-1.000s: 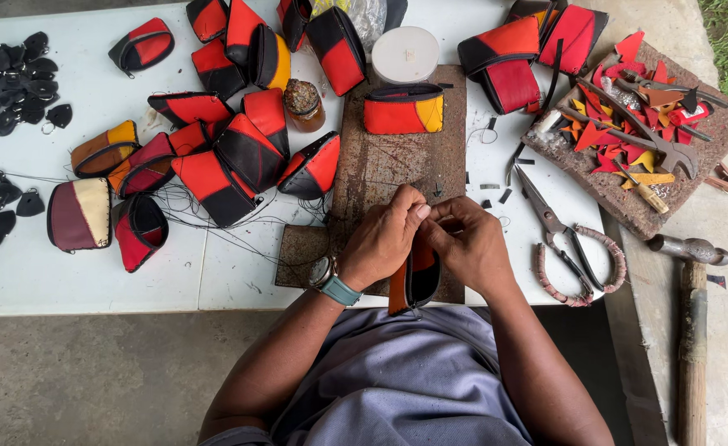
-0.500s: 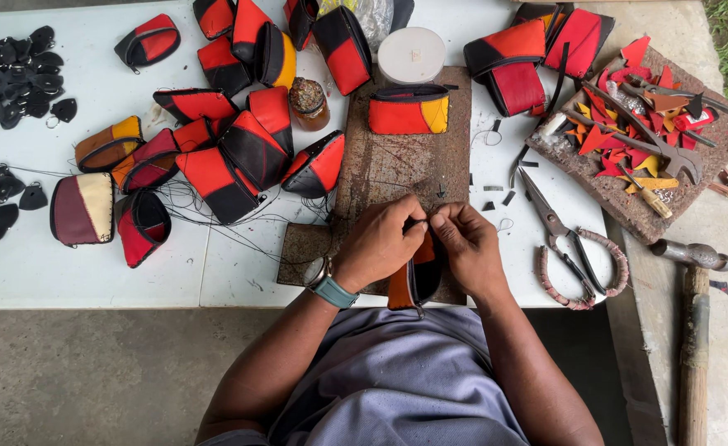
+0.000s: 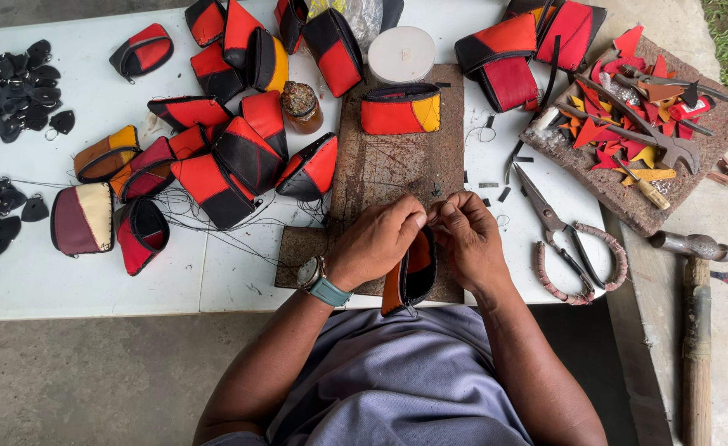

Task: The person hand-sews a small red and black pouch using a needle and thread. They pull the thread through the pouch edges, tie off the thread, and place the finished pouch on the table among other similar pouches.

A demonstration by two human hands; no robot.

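Two hands met over one small black-and-orange pouch [image 3: 411, 277], which stood on edge at the near side of the brown work board [image 3: 397, 177], just in front of the person's body. The left hand [image 3: 376, 242], with a teal-strapped watch [image 3: 321, 281] at the wrist, closed around the pouch's left side, fingers curled over its top. The right hand [image 3: 468, 238] pressed in from the right, thumb and forefinger pinched tight at the pouch's upper edge; whether they gripped a needle or thread was too small to tell. Farther up the board lay a finished red-and-yellow pouch [image 3: 400, 111], with a white round lid [image 3: 401, 54] beyond it. Just right of the hands sat scissors [image 3: 569, 241] with wrapped handles, and a hammer [image 3: 694, 307] lay well off to the right. Left of the board, a heap of red-and-black pouches [image 3: 228, 161] trailed loose black thread. Black cut pieces [image 3: 13, 91] covered the white table's [image 3: 92, 272] far left edge.
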